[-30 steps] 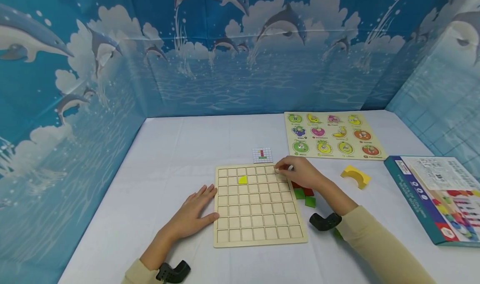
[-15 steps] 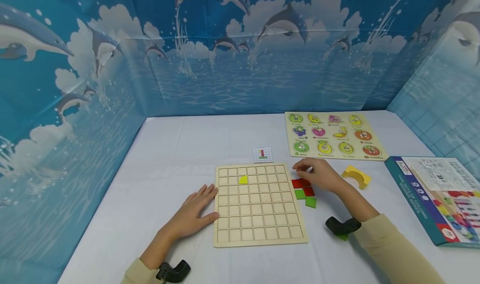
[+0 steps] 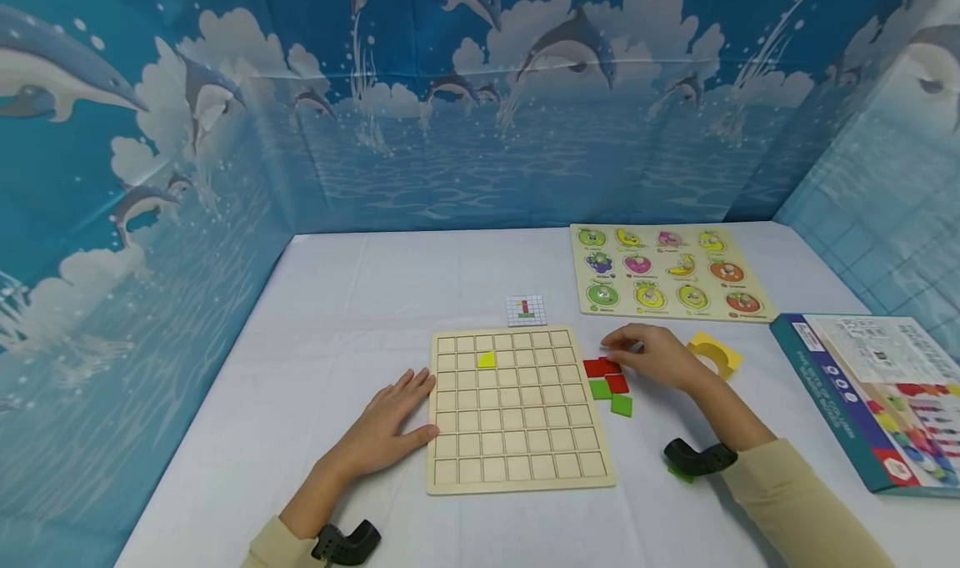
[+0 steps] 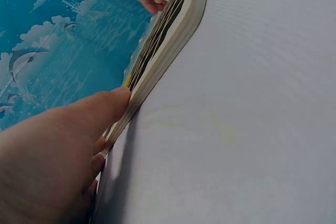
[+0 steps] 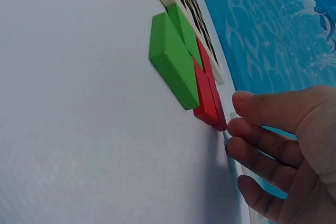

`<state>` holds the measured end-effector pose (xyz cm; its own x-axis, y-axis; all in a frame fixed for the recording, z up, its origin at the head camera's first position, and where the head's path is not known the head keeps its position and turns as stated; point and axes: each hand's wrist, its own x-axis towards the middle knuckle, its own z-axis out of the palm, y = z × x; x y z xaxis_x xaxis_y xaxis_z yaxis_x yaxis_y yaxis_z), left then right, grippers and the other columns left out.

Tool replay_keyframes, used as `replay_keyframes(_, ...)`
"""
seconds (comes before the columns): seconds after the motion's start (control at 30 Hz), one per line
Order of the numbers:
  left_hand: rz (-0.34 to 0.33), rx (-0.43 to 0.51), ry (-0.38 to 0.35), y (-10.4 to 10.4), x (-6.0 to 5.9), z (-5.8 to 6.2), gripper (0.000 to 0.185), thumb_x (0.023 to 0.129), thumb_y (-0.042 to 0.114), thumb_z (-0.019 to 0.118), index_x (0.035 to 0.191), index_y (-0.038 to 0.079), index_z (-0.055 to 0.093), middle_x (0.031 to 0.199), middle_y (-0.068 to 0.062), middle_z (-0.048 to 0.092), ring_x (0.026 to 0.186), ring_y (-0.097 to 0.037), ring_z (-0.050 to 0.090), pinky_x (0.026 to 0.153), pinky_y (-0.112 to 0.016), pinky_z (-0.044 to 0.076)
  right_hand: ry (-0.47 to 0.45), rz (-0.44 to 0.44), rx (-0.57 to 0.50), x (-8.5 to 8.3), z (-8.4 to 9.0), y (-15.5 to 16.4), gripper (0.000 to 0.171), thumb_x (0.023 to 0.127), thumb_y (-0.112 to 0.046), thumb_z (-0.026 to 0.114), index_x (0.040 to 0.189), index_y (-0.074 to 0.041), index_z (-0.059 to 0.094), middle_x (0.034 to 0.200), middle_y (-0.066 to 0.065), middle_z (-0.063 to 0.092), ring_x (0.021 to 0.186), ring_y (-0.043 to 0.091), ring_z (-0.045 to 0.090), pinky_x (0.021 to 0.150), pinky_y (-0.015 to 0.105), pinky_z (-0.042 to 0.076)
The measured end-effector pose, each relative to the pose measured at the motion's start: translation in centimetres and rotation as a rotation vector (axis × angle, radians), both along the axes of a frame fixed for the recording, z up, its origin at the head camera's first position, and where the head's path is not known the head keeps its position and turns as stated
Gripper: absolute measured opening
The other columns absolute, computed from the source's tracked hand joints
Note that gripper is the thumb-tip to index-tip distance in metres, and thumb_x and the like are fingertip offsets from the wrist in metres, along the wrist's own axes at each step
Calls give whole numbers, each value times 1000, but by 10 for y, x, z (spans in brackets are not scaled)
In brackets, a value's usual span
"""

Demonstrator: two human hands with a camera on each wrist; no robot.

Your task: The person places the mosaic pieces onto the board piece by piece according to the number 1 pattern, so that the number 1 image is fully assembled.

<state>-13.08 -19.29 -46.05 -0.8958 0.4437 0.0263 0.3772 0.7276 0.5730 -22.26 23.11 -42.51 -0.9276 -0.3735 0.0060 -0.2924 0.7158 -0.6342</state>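
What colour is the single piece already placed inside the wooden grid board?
Yellow. The piece sits in the grid board; the head view shows it best.

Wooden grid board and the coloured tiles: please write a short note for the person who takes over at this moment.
Left hand: open, flat on the table, fingers against the left edge of the wooden grid board.
Right hand: fingers loosely curled over the far red tile; no firm grip visible, and whether it touches is not clear.
Tiles: two red and two green tiles lie in a cluster on the table, right of the board. A small pattern card lies behind the board.
Done: one yellow piece sits in the board, second row.
Left: the red and green tiles are not yet in the board.
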Motion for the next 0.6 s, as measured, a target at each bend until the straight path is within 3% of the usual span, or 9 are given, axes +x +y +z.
replay_keyframes(0.33,1,-1,-7,0,0,0,75,95,46,60,154,11,31,159,-7,25,147,-26,15,116,-53,12,-23,30,-12,2,-6,7,22,89,-19,74,106,-6,73,98,2,64,84,19,52,68,27,48)
replay_keyframes(0.6,0,-2,-3,0,1,0,75,95,47,60,154,11,31,159,-7,25,147,-26,15,116,-53,13,-25,36,-6,1,-8,7,15,88,-15,74,102,-8,73,95,2,62,83,20,51,65,27,48)
